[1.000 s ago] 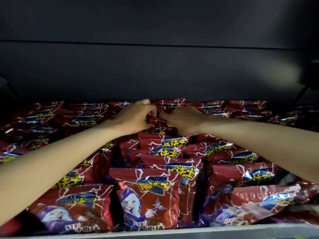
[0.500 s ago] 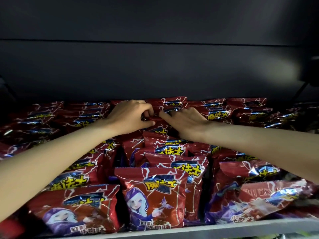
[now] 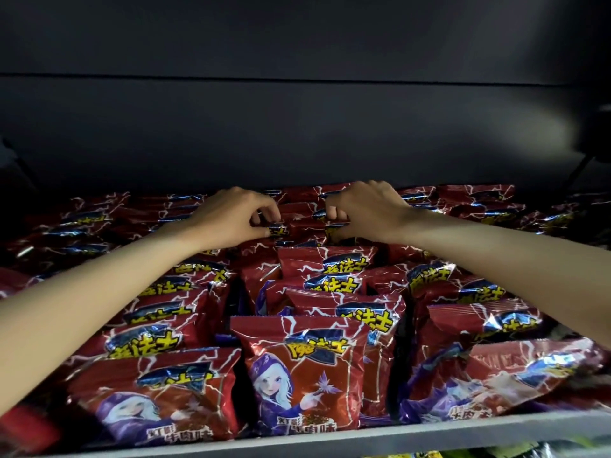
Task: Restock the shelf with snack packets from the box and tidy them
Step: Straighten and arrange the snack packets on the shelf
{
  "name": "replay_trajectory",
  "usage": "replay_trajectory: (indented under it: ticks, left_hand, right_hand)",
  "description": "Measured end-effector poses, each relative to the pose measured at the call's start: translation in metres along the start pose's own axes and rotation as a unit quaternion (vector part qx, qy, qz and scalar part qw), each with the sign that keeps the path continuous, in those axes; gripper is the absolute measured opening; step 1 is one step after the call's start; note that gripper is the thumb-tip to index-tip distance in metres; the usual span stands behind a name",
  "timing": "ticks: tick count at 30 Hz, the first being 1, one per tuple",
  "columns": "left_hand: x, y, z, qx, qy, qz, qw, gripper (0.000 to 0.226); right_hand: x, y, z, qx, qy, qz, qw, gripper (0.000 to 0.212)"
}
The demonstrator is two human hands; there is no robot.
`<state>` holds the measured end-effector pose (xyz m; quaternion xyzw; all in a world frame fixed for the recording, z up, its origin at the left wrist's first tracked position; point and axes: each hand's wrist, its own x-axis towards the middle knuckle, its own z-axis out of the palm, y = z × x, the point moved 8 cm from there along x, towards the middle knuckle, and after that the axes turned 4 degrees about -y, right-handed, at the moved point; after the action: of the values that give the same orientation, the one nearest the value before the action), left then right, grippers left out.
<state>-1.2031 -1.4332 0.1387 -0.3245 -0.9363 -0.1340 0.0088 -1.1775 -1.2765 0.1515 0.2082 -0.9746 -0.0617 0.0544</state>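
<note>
Several rows of red snack packets [image 3: 304, 375] with yellow lettering and a purple-hooded figure stand on a grey shelf [image 3: 330, 439]. Both my arms reach to the back of the middle row. My left hand [image 3: 238, 216] pinches the left end of a red packet [image 3: 299, 223] there, between thumb and curled fingers. My right hand [image 3: 363, 209] grips the same packet's right end with curled fingers. The packet's lower part is hidden behind the packets in front of it. The box is not in view.
A dark back panel [image 3: 297, 133] rises behind the packets, with a dark shelf underside above. Packet rows fill the shelf left [image 3: 155, 342] and right [image 3: 486, 319]. The front-right packet [image 3: 515, 375] leans over. Green and yellow packaging [image 3: 429, 454] shows below the shelf edge.
Both hands have moved farther back along the middle row and drawn apart, now holding the two ends of one packet. The view has shifted slightly closer.
</note>
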Motion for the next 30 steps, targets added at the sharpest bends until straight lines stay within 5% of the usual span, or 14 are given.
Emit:
replay_trajectory:
  ticks: [7,12,19,24,30]
  left_hand:
    - [-0.001,-0.001,0.005,0.012,-0.034,0.009,0.999,0.021]
    - [0.009,0.018,-0.001,-0.024,0.012,0.023,0.999,0.025]
    - [0.026,0.027,0.0,0.064,0.043,0.021,0.997,0.016]
    - [0.023,0.034,0.003,0.17,0.063,0.052,0.982,0.029]
    - [0.014,0.018,0.007,0.038,-0.031,0.074,0.996,0.042]
  right_hand:
    - [0.008,-0.001,0.001,-0.023,0.024,0.023,0.999,0.039]
    - [0.006,0.002,0.002,0.013,0.005,0.012,1.0,0.043]
    - [-0.001,0.021,-0.001,0.174,-0.071,-0.004,0.982,0.03]
    - [-0.002,0.021,-0.004,0.018,0.023,-0.004,1.0,0.023]
    - [-0.014,0.007,0.001,-0.075,0.075,-0.144,0.984,0.047]
